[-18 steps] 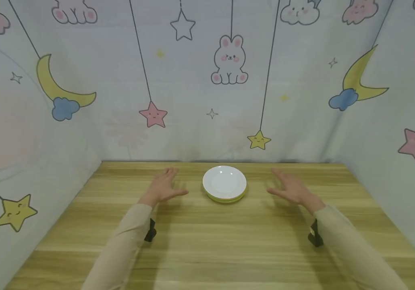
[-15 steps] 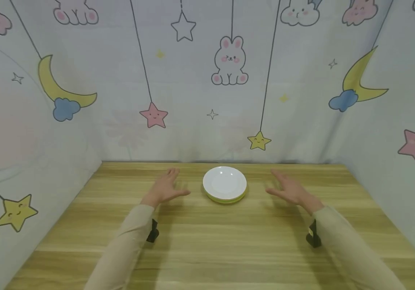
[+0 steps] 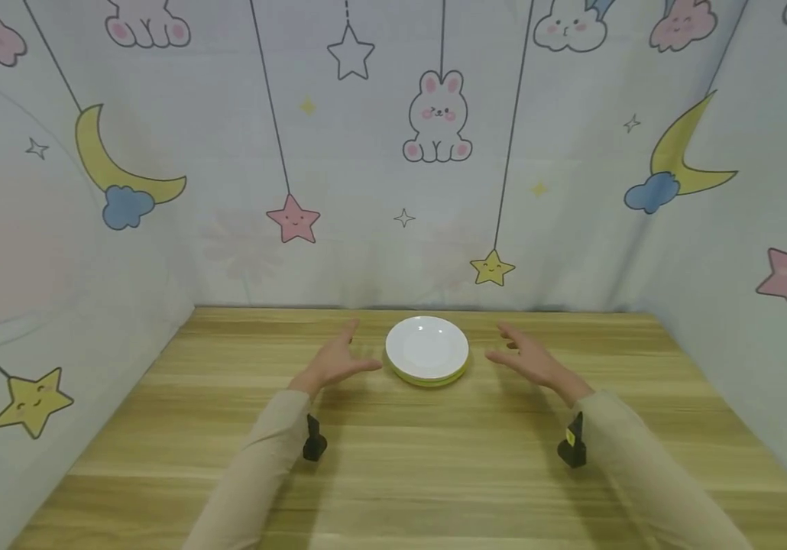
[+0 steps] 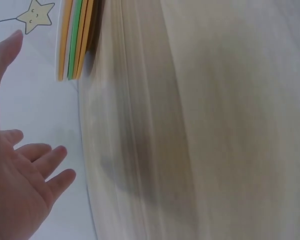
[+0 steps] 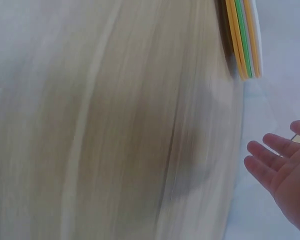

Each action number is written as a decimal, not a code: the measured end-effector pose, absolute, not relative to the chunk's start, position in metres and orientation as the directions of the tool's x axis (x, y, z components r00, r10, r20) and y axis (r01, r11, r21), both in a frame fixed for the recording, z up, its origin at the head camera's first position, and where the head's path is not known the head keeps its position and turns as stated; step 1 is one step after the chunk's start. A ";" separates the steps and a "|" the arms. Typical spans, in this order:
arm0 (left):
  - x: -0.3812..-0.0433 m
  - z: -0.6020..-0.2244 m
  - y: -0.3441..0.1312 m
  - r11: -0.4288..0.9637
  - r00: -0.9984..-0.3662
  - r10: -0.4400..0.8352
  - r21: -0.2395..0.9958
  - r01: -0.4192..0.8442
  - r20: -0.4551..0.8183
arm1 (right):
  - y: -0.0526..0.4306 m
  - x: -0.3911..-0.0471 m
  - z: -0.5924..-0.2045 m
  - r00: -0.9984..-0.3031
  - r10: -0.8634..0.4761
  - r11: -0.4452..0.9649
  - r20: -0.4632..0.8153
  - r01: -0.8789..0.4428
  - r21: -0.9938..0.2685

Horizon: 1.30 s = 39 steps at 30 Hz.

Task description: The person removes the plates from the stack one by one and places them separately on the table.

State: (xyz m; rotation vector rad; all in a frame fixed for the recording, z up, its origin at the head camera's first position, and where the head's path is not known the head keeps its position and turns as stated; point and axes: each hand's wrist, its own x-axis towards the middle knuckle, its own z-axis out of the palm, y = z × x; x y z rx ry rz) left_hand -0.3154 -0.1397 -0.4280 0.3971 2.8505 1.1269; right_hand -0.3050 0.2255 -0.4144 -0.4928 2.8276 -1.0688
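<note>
Both arms reach forward over the wooden surface (image 3: 428,466), long pale sleeves angling inward. The left hand (image 3: 334,363) and the right hand (image 3: 534,362) hover either side of a stack of plates (image 3: 426,349), thumbs pointing in at it. Each grip is loose and spread, fingers apart and gently bent, holding nothing; neither touches the stack, though the left thumb tip comes near its rim. The plates sit between the hands, close to the back edge, a white one on top.

From above, most of the left fingers are hidden behind the index finger. At the right wrist, the thumb is nearly all cut off by the picture's edge. Both wrist views crop the stack too, leaving orange, green and pale rims whose number is hard to make out.
</note>
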 end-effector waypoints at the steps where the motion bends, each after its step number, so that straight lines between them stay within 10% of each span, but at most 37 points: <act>1: -0.315 -0.428 -0.138 0.693 -0.966 0.256 0.688 0.216 0.045 | 0.224 -0.306 -0.415 -0.948 -0.316 0.700 0.038 -0.260 -0.665; 39: -0.324 -0.442 -0.098 0.588 -0.964 0.266 0.788 0.183 0.025 | 0.172 -0.327 -0.449 -0.965 -0.240 0.557 0.108 -0.228 -0.799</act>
